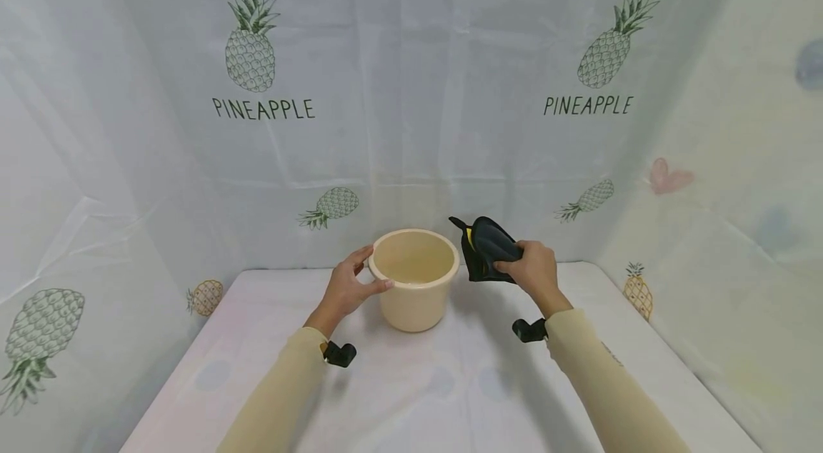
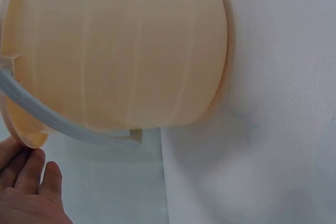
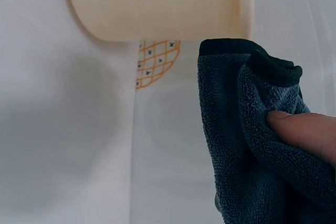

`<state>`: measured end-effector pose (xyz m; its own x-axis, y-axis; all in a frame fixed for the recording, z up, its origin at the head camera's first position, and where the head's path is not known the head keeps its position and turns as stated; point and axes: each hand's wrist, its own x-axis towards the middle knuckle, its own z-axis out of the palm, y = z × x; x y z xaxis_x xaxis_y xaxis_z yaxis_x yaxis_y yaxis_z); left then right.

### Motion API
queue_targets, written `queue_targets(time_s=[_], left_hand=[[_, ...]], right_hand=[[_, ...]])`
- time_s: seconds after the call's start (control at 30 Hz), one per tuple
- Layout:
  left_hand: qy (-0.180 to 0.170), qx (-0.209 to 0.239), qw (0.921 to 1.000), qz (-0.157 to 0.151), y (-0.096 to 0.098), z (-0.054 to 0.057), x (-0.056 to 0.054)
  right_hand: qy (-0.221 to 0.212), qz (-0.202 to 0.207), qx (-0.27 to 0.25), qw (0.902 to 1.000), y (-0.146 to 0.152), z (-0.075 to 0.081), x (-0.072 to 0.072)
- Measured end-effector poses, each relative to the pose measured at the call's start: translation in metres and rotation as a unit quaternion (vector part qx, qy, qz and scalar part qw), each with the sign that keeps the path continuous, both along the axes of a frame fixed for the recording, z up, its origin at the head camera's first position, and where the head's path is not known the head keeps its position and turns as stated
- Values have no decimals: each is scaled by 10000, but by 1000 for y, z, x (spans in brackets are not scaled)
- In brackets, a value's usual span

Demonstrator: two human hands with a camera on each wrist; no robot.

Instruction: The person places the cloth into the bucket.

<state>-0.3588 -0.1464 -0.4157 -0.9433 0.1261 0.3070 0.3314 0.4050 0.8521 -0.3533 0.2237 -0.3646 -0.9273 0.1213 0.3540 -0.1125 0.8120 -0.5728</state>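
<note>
A cream plastic bucket (image 1: 413, 306) stands upright on the covered table, its opening facing up. My left hand (image 1: 347, 289) holds it by the left side of the rim, thumb along the front edge and fingers further back. In the left wrist view, a grey handle (image 2: 58, 121) hangs against the bucket's side, and fingers (image 2: 31, 171) touch the rim. To the right of the bucket, my right hand (image 1: 536, 271) grips a folded dark towel (image 1: 491, 249) above the table. The right wrist view shows the thumb (image 3: 304, 132) pressed on the towel's fuzzy dark blue cloth; its edge band is black.
A pale cloth (image 1: 437, 396) covers the table. Behind it and at both sides hang light sheets (image 1: 411, 81) printed with pineapples; the back sheet comes down close behind the bucket. Small black cameras (image 1: 338, 354) sit on both wrists.
</note>
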Motion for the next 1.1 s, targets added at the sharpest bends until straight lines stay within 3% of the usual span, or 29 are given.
queue_targets(time_s=[1.1], left_hand=[[60,155,9999,-49,2,1,2]], right_hand=[[256,-89,1,9996,4,51,11]])
